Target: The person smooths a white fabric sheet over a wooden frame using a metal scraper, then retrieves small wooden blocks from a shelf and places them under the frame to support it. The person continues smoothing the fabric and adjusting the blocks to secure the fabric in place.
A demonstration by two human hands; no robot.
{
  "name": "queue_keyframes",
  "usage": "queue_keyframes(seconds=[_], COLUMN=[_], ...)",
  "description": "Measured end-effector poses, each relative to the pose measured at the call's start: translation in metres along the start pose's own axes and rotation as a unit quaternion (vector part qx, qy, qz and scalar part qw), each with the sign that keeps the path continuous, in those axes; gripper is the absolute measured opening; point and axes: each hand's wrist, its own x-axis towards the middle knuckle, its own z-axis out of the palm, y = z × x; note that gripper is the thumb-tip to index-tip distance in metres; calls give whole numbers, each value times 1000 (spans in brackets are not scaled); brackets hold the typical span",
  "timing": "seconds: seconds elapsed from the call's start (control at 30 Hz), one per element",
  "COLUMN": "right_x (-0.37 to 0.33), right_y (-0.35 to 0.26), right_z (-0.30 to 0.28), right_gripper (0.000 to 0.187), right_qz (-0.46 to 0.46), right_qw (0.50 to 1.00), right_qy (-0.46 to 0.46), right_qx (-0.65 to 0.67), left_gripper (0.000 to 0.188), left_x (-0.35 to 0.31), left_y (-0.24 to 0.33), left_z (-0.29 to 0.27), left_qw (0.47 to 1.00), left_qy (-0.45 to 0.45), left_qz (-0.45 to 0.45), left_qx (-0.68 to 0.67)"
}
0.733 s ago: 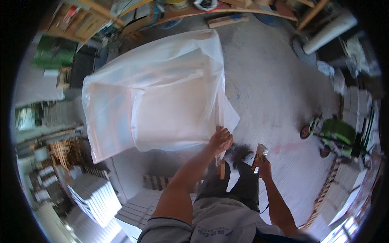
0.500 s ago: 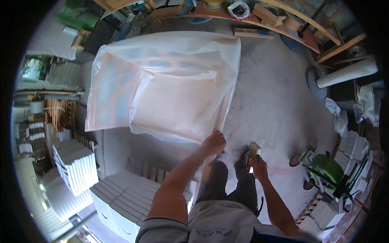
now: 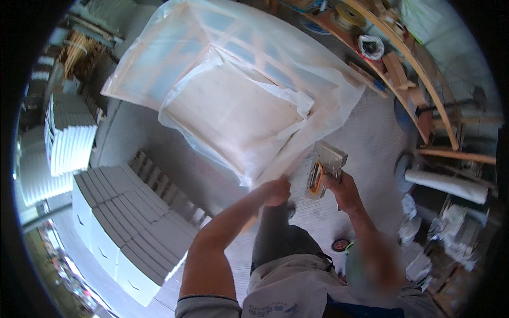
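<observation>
A large wooden frame with slats point(image 3: 189, 24) stands before me, draped in translucent plastic sheeting point(image 3: 151, 66). Inside its opening shows a pale flat panel point(image 3: 228, 108), bordered by folded plastic. My left hand point(image 3: 277, 192) is closed on the sheeting at the near corner; its fingertips are partly hidden. My right hand point(image 3: 347, 194) grips a metal staple gun point(image 3: 331, 156) with a yellow-edged handle opening. The tool is raised beside the frame's near right edge, a little apart from the plastic.
Left, stacked white boxes point(image 3: 135, 222) stand near a wooden pallet point(image 3: 159, 177), with another white stack point(image 3: 71, 132) beyond. Along the right run a curved wooden beam point(image 3: 419, 58), a white roll point(image 3: 448, 186) and plastic bags point(image 3: 450, 228). A small wheel point(image 3: 340, 245) sits near my right side.
My view has turned and come closer to the frame. The staple gun has risen from beside my leg toward the frame's edge. My left hand keeps its hold on the plastic near the corner.
</observation>
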Motion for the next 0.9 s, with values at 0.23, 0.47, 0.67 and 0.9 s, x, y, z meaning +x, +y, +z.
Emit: queue_keyframes(seconds=[0.23,0.47,0.67,0.9], right_x=[120,243,406,524], right_y=[-67,-66,14,175], right_z=[36,81,142,178], right_gripper=[43,38,39,40], right_qz=[30,85,69,-16], right_qw=[993,957,810,683], right_qy=[-110,-230,-346,-389], right_qx=[-6,-152,-467,-618], left_gripper=[10,24,27,55], left_x=[-7,-35,-116,-91], left_y=[-5,-17,-53,-74], left_z=[-19,-29,236,435], left_qw=[974,502,474,332], left_qy=[81,272,164,187], left_qz=[-81,-359,-722,-767], left_qx=[-193,-739,-476,-516])
